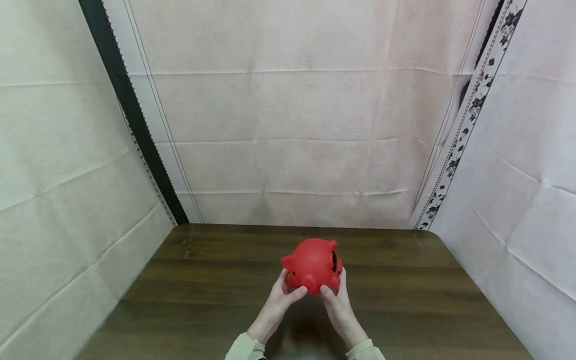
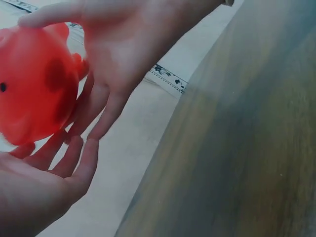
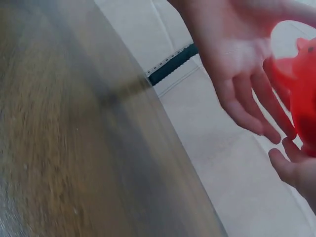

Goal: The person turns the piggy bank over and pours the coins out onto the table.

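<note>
Red, rounded, pig-shaped toy (image 1: 310, 262), smooth, plastic-looking, with snout, small black eye and stubby ears. Held up in the air between both hands, near side of table, off the surface; both wrist views show a gap between it and the tabletop.

Key relation: toy sits between the two palms, just beyond the thumbs from the person's side. Neither hand nearer, both touching it. Body close to round, so long axis hard to call; snout points toward the person and somewhat down. Black oval patch (image 1: 334, 261) on the side facing the person's right; marking or slot, cannot tell.

Left hand (image 1: 279, 301): grasping toy, thumb at the lower front, fingers around the side and underneath. Right hand (image 1: 338, 306): same grasp, mirrored. Fingertips of both hands come close together below the toy in the wrist views; exact contact there unclear.

Pale green sleeves (image 1: 244, 347) on both arms. Below: dark brown wood-grain table (image 1: 193, 295). Around: creased off-white cloth backdrop (image 1: 288, 110), dark green strip (image 1: 135, 120) at left, black floral border (image 1: 472, 115) at right.

Brands, labels, writing: none readable, toy included.
</note>
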`<state>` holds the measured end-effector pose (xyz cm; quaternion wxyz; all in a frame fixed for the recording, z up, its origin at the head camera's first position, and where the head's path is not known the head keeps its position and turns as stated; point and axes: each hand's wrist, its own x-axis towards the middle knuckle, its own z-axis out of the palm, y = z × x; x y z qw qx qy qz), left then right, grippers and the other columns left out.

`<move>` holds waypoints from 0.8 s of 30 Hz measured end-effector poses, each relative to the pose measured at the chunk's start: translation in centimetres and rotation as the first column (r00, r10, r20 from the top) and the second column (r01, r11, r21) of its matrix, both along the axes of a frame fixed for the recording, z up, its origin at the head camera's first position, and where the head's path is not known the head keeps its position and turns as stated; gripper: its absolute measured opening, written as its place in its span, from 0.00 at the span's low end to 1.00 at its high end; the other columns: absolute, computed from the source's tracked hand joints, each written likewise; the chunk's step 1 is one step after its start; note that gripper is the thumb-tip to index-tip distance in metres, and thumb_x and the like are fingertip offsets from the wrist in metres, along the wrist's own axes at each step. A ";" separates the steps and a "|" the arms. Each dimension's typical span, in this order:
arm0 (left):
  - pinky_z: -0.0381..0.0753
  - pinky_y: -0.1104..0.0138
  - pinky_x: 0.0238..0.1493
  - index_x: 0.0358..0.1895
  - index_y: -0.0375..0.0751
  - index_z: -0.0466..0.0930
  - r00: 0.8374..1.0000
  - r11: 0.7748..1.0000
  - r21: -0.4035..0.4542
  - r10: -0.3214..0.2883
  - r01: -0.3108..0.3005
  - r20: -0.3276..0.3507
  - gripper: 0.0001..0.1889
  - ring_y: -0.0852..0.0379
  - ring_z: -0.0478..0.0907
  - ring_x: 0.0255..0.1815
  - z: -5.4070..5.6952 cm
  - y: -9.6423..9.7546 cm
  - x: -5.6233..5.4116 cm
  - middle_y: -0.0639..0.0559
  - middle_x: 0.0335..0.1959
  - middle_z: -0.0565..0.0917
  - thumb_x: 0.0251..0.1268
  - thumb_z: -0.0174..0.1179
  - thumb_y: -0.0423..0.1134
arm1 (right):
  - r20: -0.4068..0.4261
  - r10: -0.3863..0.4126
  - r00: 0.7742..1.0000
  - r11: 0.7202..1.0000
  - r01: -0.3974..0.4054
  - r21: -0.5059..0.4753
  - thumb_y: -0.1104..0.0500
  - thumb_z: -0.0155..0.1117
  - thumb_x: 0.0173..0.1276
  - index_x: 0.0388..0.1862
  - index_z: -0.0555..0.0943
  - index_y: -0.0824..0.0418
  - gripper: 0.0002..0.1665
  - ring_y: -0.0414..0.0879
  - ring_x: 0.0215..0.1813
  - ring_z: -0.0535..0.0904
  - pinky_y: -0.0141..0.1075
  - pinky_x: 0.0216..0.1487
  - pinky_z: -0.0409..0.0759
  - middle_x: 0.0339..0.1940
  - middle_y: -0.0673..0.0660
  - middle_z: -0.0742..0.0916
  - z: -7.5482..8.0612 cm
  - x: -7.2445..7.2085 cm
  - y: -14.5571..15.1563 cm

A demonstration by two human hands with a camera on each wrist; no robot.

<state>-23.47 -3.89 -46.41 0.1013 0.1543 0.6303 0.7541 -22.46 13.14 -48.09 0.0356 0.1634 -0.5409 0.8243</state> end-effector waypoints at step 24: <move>0.80 0.63 0.58 0.69 0.46 0.49 1.000 1.000 -0.009 -0.009 0.009 -0.016 0.43 0.54 0.79 0.58 -2.5 -0.5 -0.3 0.40 0.68 0.71 0.56 0.70 0.34 | 0.119 -0.141 0.983 0.983 0.126 0.130 0.61 0.59 0.68 0.74 0.46 0.55 0.43 0.35 0.58 0.77 0.28 0.58 0.75 0.61 0.44 0.76 -0.6 -0.1 0.8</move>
